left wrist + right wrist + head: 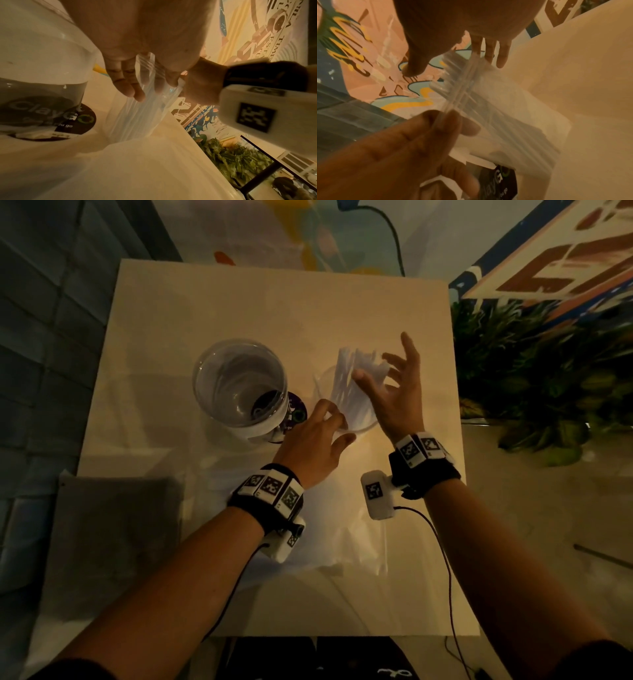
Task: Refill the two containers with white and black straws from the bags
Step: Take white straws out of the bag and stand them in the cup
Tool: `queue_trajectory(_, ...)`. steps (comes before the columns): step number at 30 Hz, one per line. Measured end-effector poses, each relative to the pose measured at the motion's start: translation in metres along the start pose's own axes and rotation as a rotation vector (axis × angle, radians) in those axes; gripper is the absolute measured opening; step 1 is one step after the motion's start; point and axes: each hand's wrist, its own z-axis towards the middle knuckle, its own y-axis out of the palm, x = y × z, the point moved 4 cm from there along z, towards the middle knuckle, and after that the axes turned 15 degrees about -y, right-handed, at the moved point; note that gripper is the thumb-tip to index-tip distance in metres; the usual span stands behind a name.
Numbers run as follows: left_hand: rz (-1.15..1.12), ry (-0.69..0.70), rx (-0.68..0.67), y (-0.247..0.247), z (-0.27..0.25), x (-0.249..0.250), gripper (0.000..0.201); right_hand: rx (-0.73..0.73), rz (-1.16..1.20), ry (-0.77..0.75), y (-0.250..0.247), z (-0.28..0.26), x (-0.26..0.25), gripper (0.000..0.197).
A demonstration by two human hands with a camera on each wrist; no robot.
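Observation:
Two clear containers stand mid-table. The left container (239, 385) (42, 75) holds no straws and bears a dark label. The right container (356, 424) (133, 119) holds a bundle of white straws (352, 378) (462, 86) that sticks out above its rim. My left hand (334, 426) (150, 86) grips this container near the rim, fingers on one side and thumb on the other. My right hand (380, 368) (452, 63) hovers open over the straw tops, fingers spread. No black straws show.
A clear plastic bag (329, 529) lies on the table (274, 313) under my wrists. A flat dark grey thing (116, 529) lies at the table's near-left corner. Green plants (534, 378) stand past the right edge. Cables hang from both wrist cameras.

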Motion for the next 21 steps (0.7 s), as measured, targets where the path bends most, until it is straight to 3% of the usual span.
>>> queue_trajectory(2, -0.042, 0.010, 0.039, -0.007, -0.007, 0.001, 0.033, 0.056, 0.006, 0.005, -0.013, -0.013, -0.004, 0.092)
queue_trajectory(6, -0.197, 0.112, 0.203, -0.029, -0.045, -0.004, 0.035, 0.199, -0.034, 0.088, -0.047, -0.061, 0.001, 0.044)
queue_trajectory(9, -0.214, 0.072, 0.176, -0.026, -0.087, -0.041, 0.035, 0.182, -0.015, 0.262, -0.060, -0.109, 0.022, 0.023)
queue_trajectory(11, -0.069, -0.027, 0.102, -0.014, -0.110, -0.079, 0.058, 0.112, 0.000, 0.388, -0.058, -0.141, 0.038, 0.016)
queue_trajectory(15, 0.328, -0.298, -0.199, 0.024, -0.130, -0.152, 0.136, -0.206, -0.002, 0.530, -0.029, -0.186, 0.065, 0.014)
queue_trajectory(18, 0.412, -0.363, -0.312, 0.045, -0.133, -0.171, 0.147, -0.440, -0.042, 0.473, 0.002, -0.189, 0.066, 0.028)
queue_trajectory(21, 0.390, -0.394, -0.309, 0.053, -0.127, -0.175, 0.147, -0.538, -0.014, 0.412, 0.030, -0.178, 0.053, 0.044)
